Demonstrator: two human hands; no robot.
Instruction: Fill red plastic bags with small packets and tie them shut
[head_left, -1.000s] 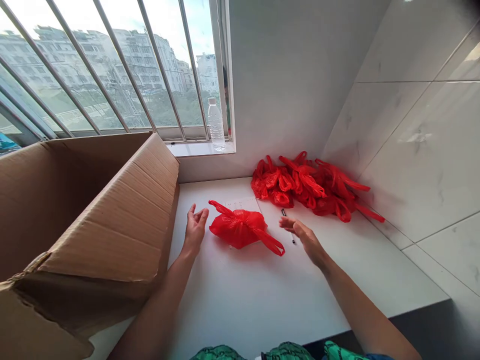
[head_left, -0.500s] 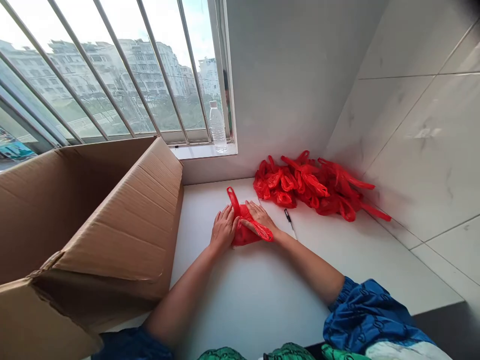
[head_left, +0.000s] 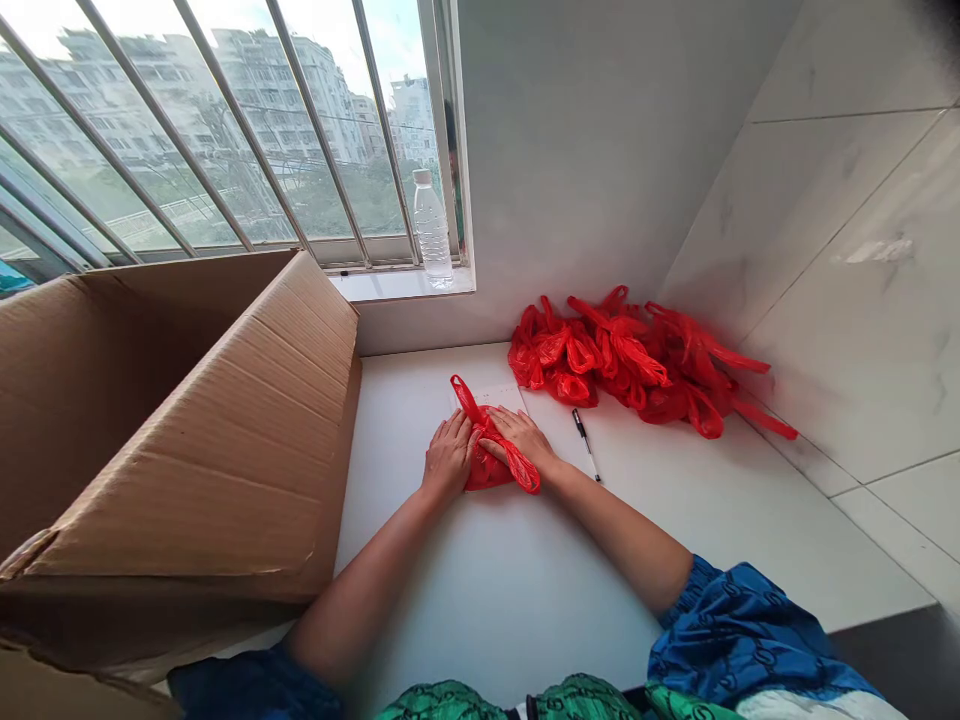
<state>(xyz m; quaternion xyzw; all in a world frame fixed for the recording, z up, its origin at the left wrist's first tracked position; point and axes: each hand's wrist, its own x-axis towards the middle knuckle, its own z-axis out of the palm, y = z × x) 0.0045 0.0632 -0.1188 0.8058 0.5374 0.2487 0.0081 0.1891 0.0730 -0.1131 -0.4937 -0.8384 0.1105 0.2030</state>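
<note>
A knotted red plastic bag [head_left: 491, 470] sits on the white counter between my hands, one handle loop standing up at the back and another drooping toward me. My left hand [head_left: 450, 455] lies against its left side, fingers stretched out forward, thumb over the plastic. From the right, my right hand [head_left: 521, 435] rests flat on the bag with its fingers extended; part of its thumb is behind the drooping loop. What the bag contains cannot be made out. Just behind it, a sheet of white paper [head_left: 510, 398] with faint marks is partly covered.
A large open cardboard box [head_left: 225, 430] stands on the left. At the back right is a heap of red plastic bags [head_left: 622, 355]. A black-capped pen [head_left: 586, 444] lies right of my hands. A clear plastic bottle [head_left: 433, 232] stands on the sill by a barred window.
My view has tilted and shifted slightly. The drooping loop of the bag hangs a little lower and more open. Both hands stay at the bag, with small finger movements.
</note>
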